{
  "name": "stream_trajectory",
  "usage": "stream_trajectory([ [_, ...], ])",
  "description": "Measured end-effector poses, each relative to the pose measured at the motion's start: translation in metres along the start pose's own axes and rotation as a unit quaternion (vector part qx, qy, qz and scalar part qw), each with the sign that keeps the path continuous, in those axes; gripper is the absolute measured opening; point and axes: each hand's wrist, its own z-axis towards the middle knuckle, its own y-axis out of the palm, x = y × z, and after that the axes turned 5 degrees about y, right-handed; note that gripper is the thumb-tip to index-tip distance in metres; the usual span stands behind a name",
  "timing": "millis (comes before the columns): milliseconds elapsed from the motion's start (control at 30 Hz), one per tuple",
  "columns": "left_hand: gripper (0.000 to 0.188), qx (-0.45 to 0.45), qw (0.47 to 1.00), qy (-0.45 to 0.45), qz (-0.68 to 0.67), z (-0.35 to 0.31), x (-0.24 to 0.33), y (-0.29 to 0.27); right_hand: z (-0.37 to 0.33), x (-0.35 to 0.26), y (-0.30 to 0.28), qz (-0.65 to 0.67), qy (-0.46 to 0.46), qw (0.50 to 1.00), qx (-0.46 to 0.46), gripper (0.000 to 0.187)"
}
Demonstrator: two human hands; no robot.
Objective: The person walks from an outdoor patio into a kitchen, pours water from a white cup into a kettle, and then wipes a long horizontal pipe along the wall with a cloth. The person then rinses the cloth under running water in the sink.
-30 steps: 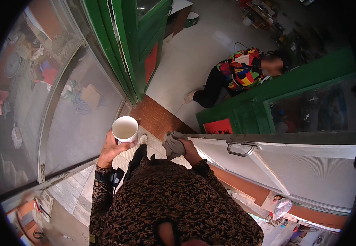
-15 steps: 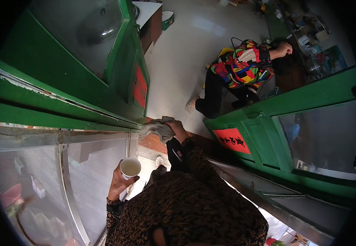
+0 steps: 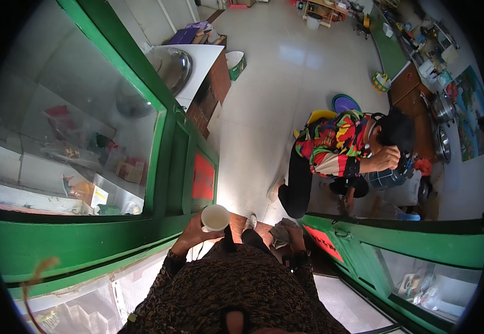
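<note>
My left hand (image 3: 192, 235) is wrapped round a white cup (image 3: 215, 218) that holds pale liquid. The cup stands upright in front of my body, near the green door leaf on the left. A grey cloth (image 3: 280, 234) hangs crumpled from my right hand (image 3: 295, 236), whose fingers close on it. That hand is low, beside the red paper on the right door leaf. One shoe (image 3: 251, 221) of mine shows on the reddish sill between the two hands.
Green doors with glass panes flank me, the left leaf (image 3: 169, 167) and right leaf (image 3: 359, 261). A person in a multicoloured top (image 3: 336, 142) sits bent forward at right. Beyond are a purple basin (image 3: 345, 103), a white-topped counter (image 3: 200, 61) and a green box (image 3: 236, 64).
I have moved forward into the doorway, and more of the room shows. The cloth in my right hand has come away from the left door's edge. The cup stays in my left hand.
</note>
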Motion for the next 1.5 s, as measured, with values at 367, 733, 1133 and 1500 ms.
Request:
stream_trajectory([
  [367,0.066,-0.074,0.987,0.139,0.032,0.155,0.085,0.018,-0.007,-0.108,0.01,0.245,0.09,0.959,-0.106,0.044],
  [733,0.06,0.17,0.963,0.207,0.002,0.409,0.074,-0.06,0.207,-0.232,0.051,-0.145,-0.141,0.979,-0.029,0.045],
  [1133,0.07,-0.069,0.966,0.244,-0.042,0.691,0.211,-0.079,0.369,-0.41,0.051,-0.205,-0.078,0.965,0.145,0.051],
  [1500,0.063,-0.233,0.922,0.299,0.084,0.941,0.368,0.037,0.529,-0.543,-0.068,0.144,-0.09,0.954,0.247,0.037],
])
